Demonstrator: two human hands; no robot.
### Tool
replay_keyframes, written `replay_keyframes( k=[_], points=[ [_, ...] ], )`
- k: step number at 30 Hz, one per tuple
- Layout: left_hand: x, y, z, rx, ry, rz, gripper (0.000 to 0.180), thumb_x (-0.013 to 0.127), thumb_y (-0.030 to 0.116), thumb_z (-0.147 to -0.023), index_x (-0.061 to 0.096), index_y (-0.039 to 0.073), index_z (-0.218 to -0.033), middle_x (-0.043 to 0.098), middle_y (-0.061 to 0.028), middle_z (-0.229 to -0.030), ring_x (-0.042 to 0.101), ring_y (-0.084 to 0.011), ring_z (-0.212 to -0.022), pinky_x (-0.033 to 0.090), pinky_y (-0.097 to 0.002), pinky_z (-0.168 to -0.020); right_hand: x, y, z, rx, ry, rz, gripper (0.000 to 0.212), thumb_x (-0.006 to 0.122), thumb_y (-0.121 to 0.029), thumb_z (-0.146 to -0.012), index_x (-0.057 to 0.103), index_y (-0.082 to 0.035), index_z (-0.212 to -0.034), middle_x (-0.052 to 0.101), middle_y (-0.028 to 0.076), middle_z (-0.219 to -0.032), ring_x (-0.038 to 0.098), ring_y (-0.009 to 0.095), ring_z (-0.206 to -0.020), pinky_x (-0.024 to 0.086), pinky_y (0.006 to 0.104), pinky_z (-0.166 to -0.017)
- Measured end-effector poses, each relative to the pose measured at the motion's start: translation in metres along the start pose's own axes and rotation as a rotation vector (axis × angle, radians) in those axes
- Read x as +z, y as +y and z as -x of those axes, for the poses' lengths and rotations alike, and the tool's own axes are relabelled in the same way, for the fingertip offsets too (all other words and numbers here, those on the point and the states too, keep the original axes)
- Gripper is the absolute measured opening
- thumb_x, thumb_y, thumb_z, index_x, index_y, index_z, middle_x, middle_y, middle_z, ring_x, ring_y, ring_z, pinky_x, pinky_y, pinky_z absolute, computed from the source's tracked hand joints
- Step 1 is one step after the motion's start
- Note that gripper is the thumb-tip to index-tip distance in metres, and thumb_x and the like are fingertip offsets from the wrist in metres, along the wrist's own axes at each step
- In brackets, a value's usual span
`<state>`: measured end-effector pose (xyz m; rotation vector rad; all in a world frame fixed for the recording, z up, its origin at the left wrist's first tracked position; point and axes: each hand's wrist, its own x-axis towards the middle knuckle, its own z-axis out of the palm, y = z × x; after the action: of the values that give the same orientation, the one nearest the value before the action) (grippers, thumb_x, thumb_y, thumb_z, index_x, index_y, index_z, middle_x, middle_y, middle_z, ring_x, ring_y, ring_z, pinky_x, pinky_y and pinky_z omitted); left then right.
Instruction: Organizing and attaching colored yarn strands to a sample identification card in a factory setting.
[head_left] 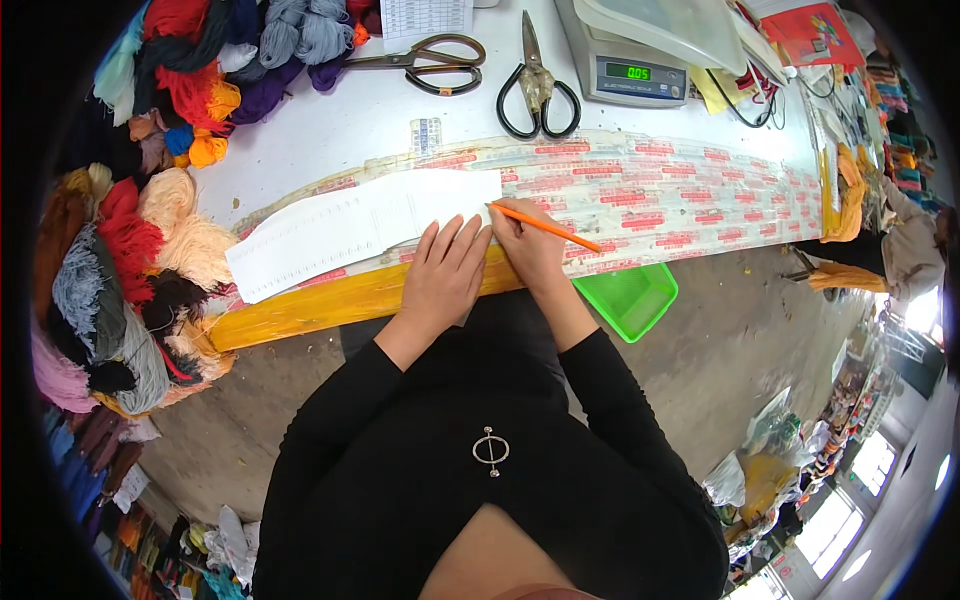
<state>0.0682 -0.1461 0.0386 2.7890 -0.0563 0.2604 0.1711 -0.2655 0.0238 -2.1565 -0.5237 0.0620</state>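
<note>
A long white paper sheet (pixel 370 220) with faint printed rows lies along the near part of the table. My left hand (pixel 443 275) rests flat on its lower right part, fingers stretched out. My right hand (pixel 530 245) grips an orange pencil (pixel 560 230) close beside it. The pencil's tip sits at the sheet's right edge, while its other end slants off to the right. Under the sheet is a white table (pixel 650 190) covered in clear tape with red print.
Two pairs of scissors, one dark-handled (pixel 440 65) and one black-handled (pixel 537 95), lie beyond the sheet. A digital scale (pixel 640 85) stands at the back right. Yarn bundles (pixel 185 225) crowd the left. A green plastic basket (pixel 640 325) sits below the table's yellow front edge (pixel 300 308).
</note>
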Motion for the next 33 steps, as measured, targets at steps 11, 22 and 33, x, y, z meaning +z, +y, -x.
replay_keyframes(
  k=[11,22,33],
  points=[
    [0.002,-0.001,0.000,0.013,-0.007,-0.005,0.040,0.057,0.019,-0.087,0.054,0.008,-0.125,0.050,-0.0054,-0.130,0.043,-0.0217,-0.124,0.030,-0.0395,-0.107,-0.003,-0.002,0.000,0.024,-0.019,0.004,0.011,0.069,-0.016,-0.080,0.066,-0.005,-0.084,0.061,0.008,-0.069,0.058,0.022,-0.058,0.046,0.0305,-0.053],
    [0.001,-0.001,0.000,0.004,0.002,-0.005,0.039,0.057,0.019,-0.087,0.054,0.007,-0.123,0.050,-0.0053,-0.129,0.043,-0.0217,-0.123,0.030,-0.0395,-0.107,0.000,0.000,0.000,0.018,-0.050,0.016,0.011,0.068,-0.016,-0.080,0.066,-0.006,-0.084,0.061,0.006,-0.069,0.058,0.021,-0.057,0.045,0.0300,-0.053],
    [0.002,-0.001,0.001,0.011,0.037,-0.001,0.036,0.058,0.019,-0.086,0.057,0.007,-0.119,0.052,-0.0055,-0.126,0.044,-0.0222,-0.122,0.031,-0.0397,-0.107,0.013,-0.002,0.004,0.106,-0.019,-0.108,0.013,0.067,-0.014,-0.081,0.065,-0.004,-0.090,0.064,0.009,-0.078,0.060,0.020,-0.064,0.048,0.0285,-0.058]
  ],
)
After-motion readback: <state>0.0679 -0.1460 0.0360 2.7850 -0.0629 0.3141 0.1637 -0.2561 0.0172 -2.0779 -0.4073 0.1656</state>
